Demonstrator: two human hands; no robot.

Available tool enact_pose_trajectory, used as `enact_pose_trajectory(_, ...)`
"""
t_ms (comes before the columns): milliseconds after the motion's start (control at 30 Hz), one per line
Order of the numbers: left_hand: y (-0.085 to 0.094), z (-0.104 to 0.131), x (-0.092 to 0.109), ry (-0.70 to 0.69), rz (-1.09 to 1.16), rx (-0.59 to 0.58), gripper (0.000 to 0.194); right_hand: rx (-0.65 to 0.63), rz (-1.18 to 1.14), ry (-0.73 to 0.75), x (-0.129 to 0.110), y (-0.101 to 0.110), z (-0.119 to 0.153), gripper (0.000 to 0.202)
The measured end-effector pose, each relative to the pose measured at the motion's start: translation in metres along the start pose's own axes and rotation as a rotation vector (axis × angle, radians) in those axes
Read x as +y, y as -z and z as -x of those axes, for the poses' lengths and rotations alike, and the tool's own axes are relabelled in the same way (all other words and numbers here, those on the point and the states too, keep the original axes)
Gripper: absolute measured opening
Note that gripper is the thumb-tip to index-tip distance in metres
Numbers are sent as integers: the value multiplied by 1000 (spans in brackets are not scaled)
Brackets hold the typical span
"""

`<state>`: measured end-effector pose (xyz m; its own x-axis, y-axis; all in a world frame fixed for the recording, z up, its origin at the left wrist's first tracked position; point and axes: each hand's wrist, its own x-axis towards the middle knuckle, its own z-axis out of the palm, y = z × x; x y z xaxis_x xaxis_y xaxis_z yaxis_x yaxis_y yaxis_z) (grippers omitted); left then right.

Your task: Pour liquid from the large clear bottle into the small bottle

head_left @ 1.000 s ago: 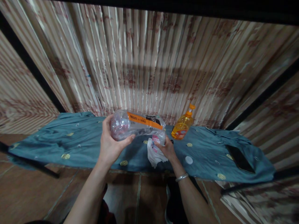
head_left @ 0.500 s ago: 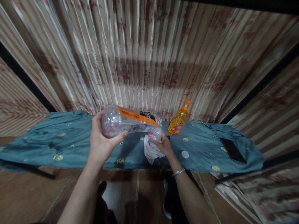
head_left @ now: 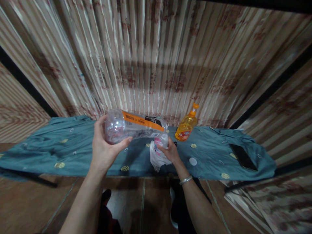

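Note:
My left hand (head_left: 104,146) is wrapped round the base end of a large clear plastic bottle (head_left: 117,126) with an orange and black label. The bottle lies almost level in the air, its neck to the right and tipped slightly down. Its mouth meets the top of a smaller clear container (head_left: 163,140) with pink print, which my right hand (head_left: 172,150) grips from the right. Whether the two touch I cannot tell. Under the small container a crumpled white cloth or tissue (head_left: 157,159) rests on the blue-green cloth.
A pump bottle of orange liquid (head_left: 186,126) stands behind my right hand. A white round cap (head_left: 192,161) and a black phone (head_left: 243,157) lie to the right on the blue-green cloth (head_left: 80,143). Pleated curtains (head_left: 146,48) hang behind, with dark frame bars at both sides.
The large bottle and my left hand have shifted very slightly left. My right hand and the small container stay almost where they were.

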<state>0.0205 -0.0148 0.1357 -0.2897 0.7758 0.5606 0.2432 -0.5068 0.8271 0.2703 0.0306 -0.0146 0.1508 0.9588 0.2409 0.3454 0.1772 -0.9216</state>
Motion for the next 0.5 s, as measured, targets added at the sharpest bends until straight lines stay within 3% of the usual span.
enact_pose_trajectory(500,0,-1,-2,-12,-18,-1,91,18,21,-14,-6,1,2,51)
